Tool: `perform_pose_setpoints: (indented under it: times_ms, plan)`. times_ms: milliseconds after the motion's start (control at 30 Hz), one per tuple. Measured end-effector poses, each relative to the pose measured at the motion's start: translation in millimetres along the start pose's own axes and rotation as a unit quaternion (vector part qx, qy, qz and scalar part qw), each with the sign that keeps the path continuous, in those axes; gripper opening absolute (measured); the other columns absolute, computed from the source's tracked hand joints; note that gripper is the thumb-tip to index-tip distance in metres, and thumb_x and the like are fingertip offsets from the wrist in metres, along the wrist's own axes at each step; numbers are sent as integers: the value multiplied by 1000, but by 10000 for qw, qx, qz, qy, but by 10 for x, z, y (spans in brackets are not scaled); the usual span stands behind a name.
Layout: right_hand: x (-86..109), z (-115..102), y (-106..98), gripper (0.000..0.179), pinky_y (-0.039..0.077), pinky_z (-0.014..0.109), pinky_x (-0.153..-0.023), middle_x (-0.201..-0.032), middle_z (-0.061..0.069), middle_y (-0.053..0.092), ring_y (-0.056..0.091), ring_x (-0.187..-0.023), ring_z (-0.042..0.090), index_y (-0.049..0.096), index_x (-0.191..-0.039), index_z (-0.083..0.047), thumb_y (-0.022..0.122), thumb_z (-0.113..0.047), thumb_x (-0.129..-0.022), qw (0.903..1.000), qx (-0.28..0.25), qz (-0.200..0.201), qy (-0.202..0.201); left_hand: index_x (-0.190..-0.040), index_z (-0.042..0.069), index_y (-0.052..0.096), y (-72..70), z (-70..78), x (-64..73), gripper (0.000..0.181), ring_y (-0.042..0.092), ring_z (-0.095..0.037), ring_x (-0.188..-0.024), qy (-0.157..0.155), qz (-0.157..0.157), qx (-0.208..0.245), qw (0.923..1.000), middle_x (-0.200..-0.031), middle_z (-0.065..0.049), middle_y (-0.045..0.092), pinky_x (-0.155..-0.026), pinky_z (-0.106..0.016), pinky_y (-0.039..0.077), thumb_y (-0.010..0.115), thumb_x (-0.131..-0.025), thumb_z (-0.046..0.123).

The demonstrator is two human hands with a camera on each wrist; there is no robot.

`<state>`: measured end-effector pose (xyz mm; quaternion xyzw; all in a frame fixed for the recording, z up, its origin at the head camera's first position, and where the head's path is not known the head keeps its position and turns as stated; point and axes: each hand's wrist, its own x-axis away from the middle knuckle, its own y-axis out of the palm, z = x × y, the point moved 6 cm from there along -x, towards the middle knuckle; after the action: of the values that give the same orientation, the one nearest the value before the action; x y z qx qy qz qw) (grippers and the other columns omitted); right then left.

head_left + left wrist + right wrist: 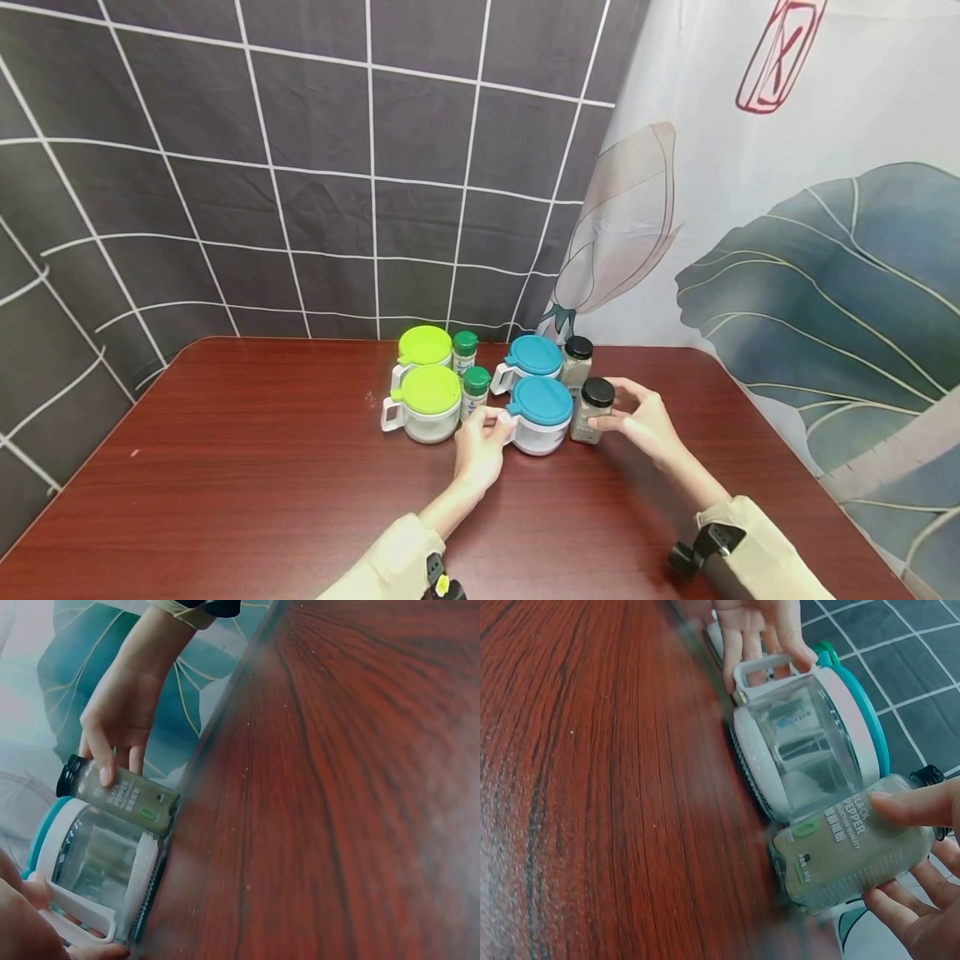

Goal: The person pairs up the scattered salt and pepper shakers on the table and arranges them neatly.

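Note:
My left hand (478, 452) holds the white handle of the front blue-lidded seasoning jar (538, 437), its thumb near the lid. The jar is clear with a white base and stands upright on the table. Right against it stands a black-capped black pepper bottle (590, 425), its label readable in the right wrist view. My right hand (649, 423) grips this bottle from the right, thumb (911, 804) across the front and fingers around the far side. In the left wrist view, the bottle (131, 796) and jar (101, 851) sit side by side, bases at the table.
Behind them stand another blue-lidded jar (534, 353) and a second black-capped bottle (576, 365). To the left are two green-lidded jars (431, 427) and two green-capped shakers (475, 393). The brown table (262, 467) ends at a tiled-pattern curtain (315, 208).

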<state>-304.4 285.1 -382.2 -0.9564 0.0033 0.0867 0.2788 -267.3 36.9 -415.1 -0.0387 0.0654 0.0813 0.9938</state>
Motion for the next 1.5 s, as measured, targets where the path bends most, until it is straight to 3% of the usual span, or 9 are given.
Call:
perform_pose_setpoints:
  times_ms: [267, 667, 933, 1500]
  plan:
    - [-22, 25, 7, 55, 51, 21, -78, -111, 14, 68, 66, -97, 14, 61, -123, -7, 82, -12, -72, 10000, -40, -80, -18, -96, -1, 64, 43, -23, -15, 13, 70, -23, -84, 34, -26, -38, 10000, -93, -17, 72, -69, -23, 53, 67, -85, 6]
    - [-63, 26, 24, 54, 49, 15, -84, -119, 19, 65, 62, -97, -3, 59, -126, -3, 79, -10, -76, 9971, -77, -445, -615, -103, -1, 64, 55, -19, -58, 16, 67, -22, -85, 165, -137, -351, 9992, -98, -15, 70, -71, -22, 50, 62, -91, 9]
    - [-52, 19, 13, 57, 53, 18, -78, -120, 25, 63, 64, -95, 2, 55, -129, 0, 78, -6, -76, 9959, -212, -554, -687, -108, 1, 63, 71, -22, -62, 17, 62, -21, -88, 216, -207, -650, 9974, -101, -14, 68, -73, -25, 48, 57, -93, 9]
    - [-27, 18, 54, 62, 49, 12, -83, -128, 29, 57, 58, -99, -10, 48, -134, 4, 75, -2, -79, 9931, -580, -699, -738, -109, 4, 62, 85, -10, -78, 17, 63, -24, -94, 374, -207, -718, 9965, -102, -12, 68, -80, -33, 50, 57, -92, 6]
